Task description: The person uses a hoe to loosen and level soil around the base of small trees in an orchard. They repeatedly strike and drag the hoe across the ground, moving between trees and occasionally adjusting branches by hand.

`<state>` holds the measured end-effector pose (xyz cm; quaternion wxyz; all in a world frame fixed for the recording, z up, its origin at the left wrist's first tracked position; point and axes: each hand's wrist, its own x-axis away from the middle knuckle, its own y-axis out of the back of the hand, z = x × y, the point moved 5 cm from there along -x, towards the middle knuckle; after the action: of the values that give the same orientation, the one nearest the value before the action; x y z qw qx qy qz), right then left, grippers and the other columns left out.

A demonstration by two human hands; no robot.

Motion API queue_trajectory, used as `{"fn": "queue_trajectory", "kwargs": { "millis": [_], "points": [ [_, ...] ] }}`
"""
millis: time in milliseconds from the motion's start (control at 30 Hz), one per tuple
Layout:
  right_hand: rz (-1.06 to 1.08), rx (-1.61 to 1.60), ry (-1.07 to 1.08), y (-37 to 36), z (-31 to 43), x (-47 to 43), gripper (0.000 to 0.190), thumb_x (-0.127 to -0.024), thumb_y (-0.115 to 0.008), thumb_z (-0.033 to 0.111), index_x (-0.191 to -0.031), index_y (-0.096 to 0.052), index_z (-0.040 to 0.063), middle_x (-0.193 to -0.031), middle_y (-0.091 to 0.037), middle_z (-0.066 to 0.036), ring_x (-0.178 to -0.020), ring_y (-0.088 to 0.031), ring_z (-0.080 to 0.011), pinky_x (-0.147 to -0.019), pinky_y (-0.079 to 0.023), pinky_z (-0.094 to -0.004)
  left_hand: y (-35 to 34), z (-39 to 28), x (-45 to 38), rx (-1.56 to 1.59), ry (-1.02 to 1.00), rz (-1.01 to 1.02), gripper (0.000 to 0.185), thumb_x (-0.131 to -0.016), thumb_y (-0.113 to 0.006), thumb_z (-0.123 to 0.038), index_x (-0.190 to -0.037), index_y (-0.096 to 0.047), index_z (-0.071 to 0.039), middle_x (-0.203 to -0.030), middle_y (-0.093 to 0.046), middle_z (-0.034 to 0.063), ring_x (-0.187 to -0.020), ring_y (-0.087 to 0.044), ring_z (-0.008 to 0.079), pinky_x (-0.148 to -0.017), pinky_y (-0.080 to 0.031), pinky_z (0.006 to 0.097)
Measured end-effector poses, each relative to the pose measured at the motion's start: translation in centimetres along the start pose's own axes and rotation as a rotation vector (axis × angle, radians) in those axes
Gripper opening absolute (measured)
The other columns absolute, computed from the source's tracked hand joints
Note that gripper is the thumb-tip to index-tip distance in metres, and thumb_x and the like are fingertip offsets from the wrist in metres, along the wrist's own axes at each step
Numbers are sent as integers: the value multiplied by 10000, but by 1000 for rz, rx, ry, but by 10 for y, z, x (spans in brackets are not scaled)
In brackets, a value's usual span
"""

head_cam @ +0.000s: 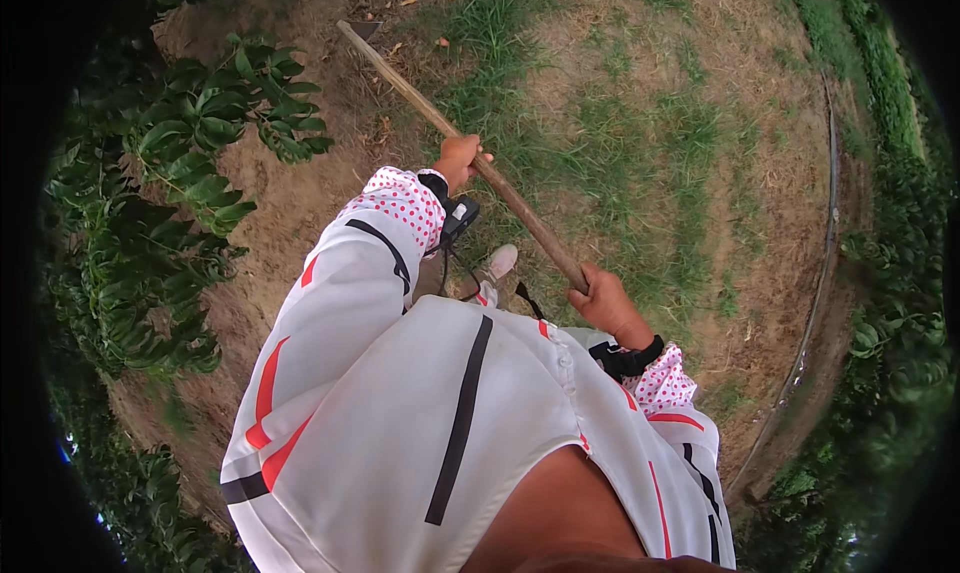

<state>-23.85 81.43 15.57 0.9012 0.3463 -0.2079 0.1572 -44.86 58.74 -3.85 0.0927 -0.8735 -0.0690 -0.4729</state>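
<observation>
My left hand (459, 162) is wrapped around the middle of a long wooden handle (517, 202). My right hand (609, 303) grips the handle's near end, low and to the right. From there the handle slants away to the upper left. At its far tip a dark metal hoe blade (367, 29) shows on bare soil, partly hard to make out. Black straps circle both wrists, and a small black device (459, 217) hangs by the left one. Beneath the handle, green grass (600, 153) grows in patches.
Leafy branches (217, 123) reach in from the left, close to the handle's far end. A thin dark hose (829, 183) runs along the ground on the right, beside dense foliage (892, 303). My light shoe (502, 260) stands below the handle.
</observation>
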Motion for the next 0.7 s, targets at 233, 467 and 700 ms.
{"fn": "queue_trajectory", "kwargs": {
  "millis": [233,467,700],
  "points": [
    [237,108,-206,53,-28,88,227,-698,-667,129,-782,-510,-11,-634,-519,-174,-588,-527,-313,-553,-410,-385,-52,178,8,-165,316,102,110,-856,-468,-90,-936,-437,-20,-822,-539,110,-640,-637,255,-576,-552,495],
    [168,-67,-489,140,-54,205,165,-719,-648,85,-751,-505,9,-595,-408,-2,-569,-390,-91,-507,-330,-275,-166,223,135,-146,497,393,189,-846,-554,-136,-985,-510,-16,-841,-656,78,-777,-650,200,-662,-567,333],
    [140,-445,-485,120,-75,185,125,-745,-651,67,-767,-531,42,-645,-425,83,-577,-385,-44,-497,-308,-225,-182,234,30,-480,200,604,230,-859,-433,-14,-1086,-404,-26,-943,-558,151,-773,-642,318,-650,-544,532]
  ]
}}
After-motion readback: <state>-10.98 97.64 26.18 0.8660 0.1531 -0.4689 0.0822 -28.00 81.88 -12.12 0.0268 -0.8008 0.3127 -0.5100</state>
